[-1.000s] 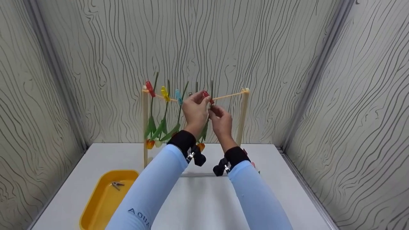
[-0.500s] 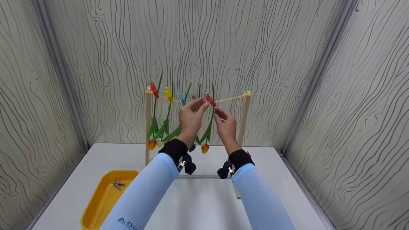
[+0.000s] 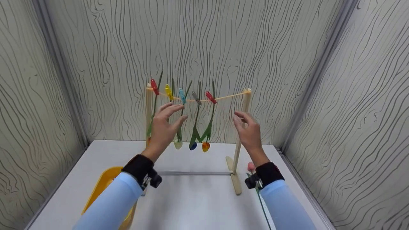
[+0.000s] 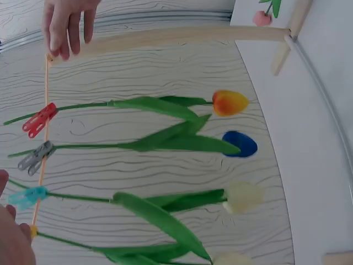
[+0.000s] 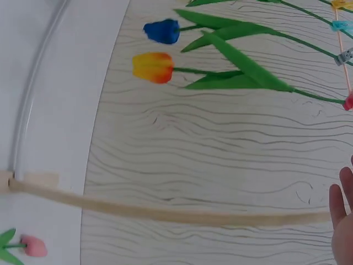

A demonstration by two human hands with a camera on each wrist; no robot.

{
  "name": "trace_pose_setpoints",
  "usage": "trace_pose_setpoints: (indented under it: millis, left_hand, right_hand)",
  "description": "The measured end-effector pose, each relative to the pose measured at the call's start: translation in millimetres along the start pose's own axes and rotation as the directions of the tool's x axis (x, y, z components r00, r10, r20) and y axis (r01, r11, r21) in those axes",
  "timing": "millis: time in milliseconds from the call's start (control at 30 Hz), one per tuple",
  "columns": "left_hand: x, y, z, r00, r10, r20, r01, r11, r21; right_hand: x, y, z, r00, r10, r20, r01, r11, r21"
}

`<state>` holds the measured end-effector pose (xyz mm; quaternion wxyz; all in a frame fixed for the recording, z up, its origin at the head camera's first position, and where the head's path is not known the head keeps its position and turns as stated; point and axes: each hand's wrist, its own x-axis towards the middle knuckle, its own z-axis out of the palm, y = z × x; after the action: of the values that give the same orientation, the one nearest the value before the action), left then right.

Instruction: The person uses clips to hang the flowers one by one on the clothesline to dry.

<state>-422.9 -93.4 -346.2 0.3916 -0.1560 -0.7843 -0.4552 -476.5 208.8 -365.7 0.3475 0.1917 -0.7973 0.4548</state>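
Note:
Tulips hang upside down from an orange string [image 3: 230,96], each pinned by a clothespin. At the right of the row, a red clothespin [image 3: 211,97] holds an orange-yellow tulip [image 3: 206,147]. Beside it a grey clothespin [image 3: 196,97] holds a blue tulip [image 4: 240,144]. A light blue clothespin [image 3: 182,95] pins a whitish tulip [image 4: 245,197]. My left hand [image 3: 164,127], fingers spread and holding nothing, is in front of the left tulips and hides part of them. My right hand [image 3: 249,131], fingers loosely bent and nothing in them, is by the right post [image 3: 238,153].
A yellow clothespin [image 3: 168,92] and another red clothespin [image 3: 154,87] sit further left on the string. A pink tulip [image 3: 251,166] lies on the table beside the stand's right foot [image 3: 235,184]. Under my left forearm is a yellow tray [image 3: 102,185], partly covered.
Both hands have let go of the right-hand red clothespin and tulip and moved apart, left hand leftward, right hand rightward. That tulip now hangs from the string.

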Motion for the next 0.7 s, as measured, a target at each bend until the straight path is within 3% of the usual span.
trace_pose_setpoints:
  millis: [100,200,300,433,533,633,700]
  left_hand:
    - [-21.7,-14.5,-27.1,0.998,0.057,0.006,-0.058,0.990,0.132]
    - [-46.8,-34.1,-52.6,0.996,0.089,0.005,-0.087,0.963,0.254]
    - [-75.1,-61.6,-80.9,0.999,0.039,0.013,-0.041,0.937,0.347]
    - [-105.8,-102.1,-110.7,0.993,-0.105,0.061,0.068,0.897,0.437]
    - [-124.6,-128.7,-122.5,0.957,-0.259,0.133,0.167,0.862,0.478]
    - [-141.4,-152.5,-126.2,0.890,-0.396,0.225,0.236,0.823,0.517]
    - [-152.6,-168.3,-126.7,0.853,-0.440,0.282,0.230,0.801,0.553]
  right_hand:
    - [-16.4,15.9,-20.3,0.998,-0.065,0.010,0.066,0.991,-0.116]
    - [-35.8,37.0,-40.1,0.994,-0.107,0.035,0.112,0.967,-0.227]
    - [-57.4,63.6,-51.8,0.985,-0.151,0.087,0.171,0.932,-0.319]
    - [-88.0,104.8,-64.4,0.958,-0.224,0.180,0.281,0.862,-0.423]
    - [-115.2,133.5,-76.4,0.927,-0.252,0.278,0.362,0.795,-0.486]
    - [-143.2,156.2,-88.4,0.892,-0.227,0.390,0.419,0.738,-0.528]
    - [-160.0,168.1,-93.3,0.871,-0.185,0.455,0.437,0.717,-0.544]
